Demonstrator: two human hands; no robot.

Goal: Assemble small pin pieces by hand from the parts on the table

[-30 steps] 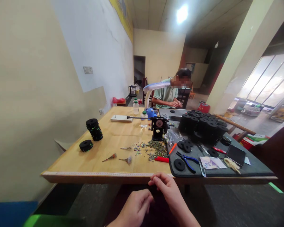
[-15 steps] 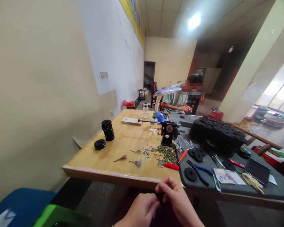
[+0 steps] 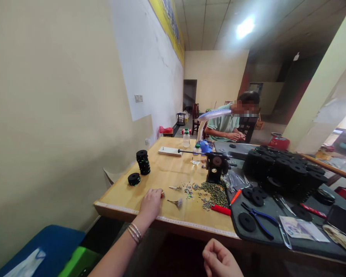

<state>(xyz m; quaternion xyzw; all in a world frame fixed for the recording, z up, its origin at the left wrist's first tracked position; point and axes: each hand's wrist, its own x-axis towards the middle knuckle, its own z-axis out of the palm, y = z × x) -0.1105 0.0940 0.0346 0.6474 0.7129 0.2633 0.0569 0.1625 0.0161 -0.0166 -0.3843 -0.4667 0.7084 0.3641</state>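
My left hand point(image 3: 151, 202) reaches onto the wooden table point(image 3: 123, 196) near its front edge, wrist bangles showing. Its fingers are curled over a small red-tipped tuft point(image 3: 162, 195), of which only the red end shows. A second, pale tuft point(image 3: 175, 202) lies just to the right of it. My right hand point(image 3: 219, 261) is a closed fist below the table's edge; what it holds, if anything, is hidden. A pile of small beads point(image 3: 215, 193) lies further right.
A black hand-crank winder point(image 3: 216, 169) stands mid-table; a stack of black spools point(image 3: 143, 161) and a single spool point(image 3: 133, 179) sit at left. The grey mat point(image 3: 276, 234) carries blue pliers point(image 3: 258, 217), discs and many spools point(image 3: 285, 169). Another person point(image 3: 229, 127) works at the far end.
My hands have parted: the left went up and forward onto the table over the red-tipped tuft, the right stayed low and closed into a fist. The view has swung left.
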